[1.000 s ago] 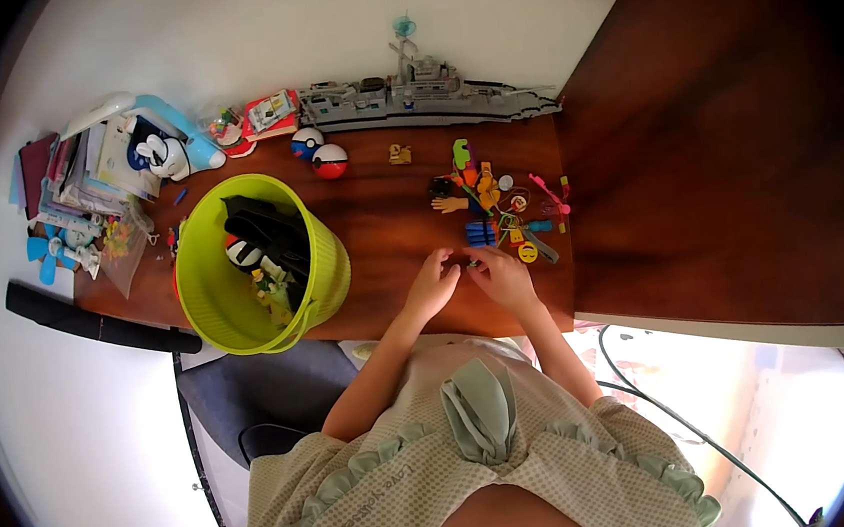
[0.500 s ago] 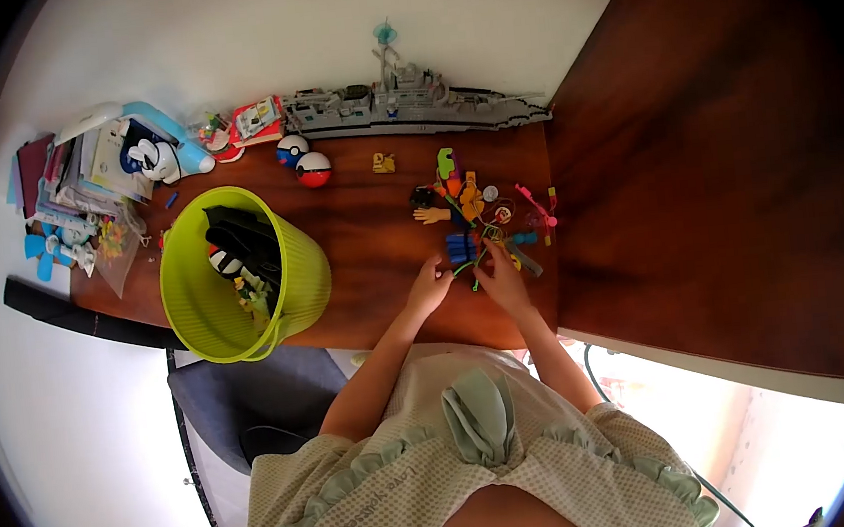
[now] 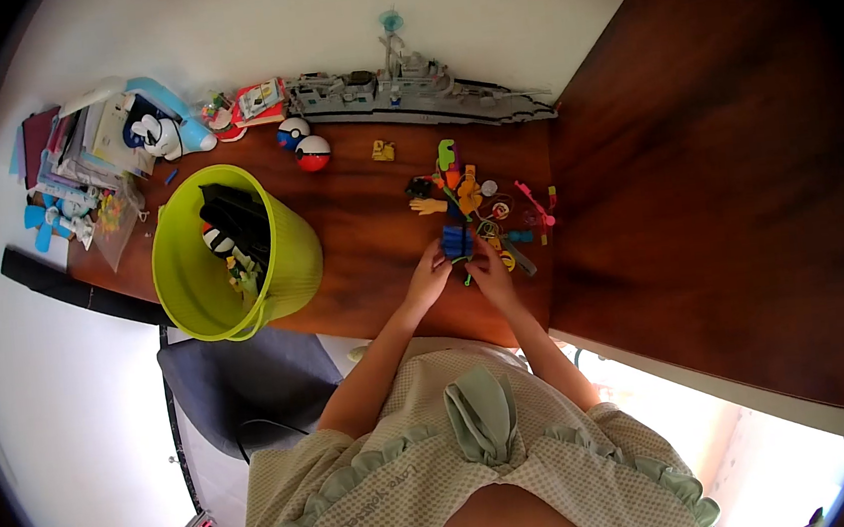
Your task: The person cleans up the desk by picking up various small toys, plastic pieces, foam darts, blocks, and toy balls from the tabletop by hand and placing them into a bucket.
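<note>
Near the table's front edge, my left hand is closed at the lower left corner of a ridged blue piece. My right hand is closed at its lower right, with a thin green cord running between the hands. Which fingers grip the cord and which the blue piece is too small to tell. Just beyond lies a pile of small toys, with an orange piece, a yellow toy hand, a green-and-purple piece and a pink stick.
To my left stands a lime-green bucket with black and other toys inside. A grey toy warship lines the wall, with two toy balls and a small yellow figure before it. Papers and a blue fan are far left.
My hands have come closer to the blue piece, the left hand moving slightly up. The green cord, stretched between the hands before, now lies against the lower edge of the blue piece.
</note>
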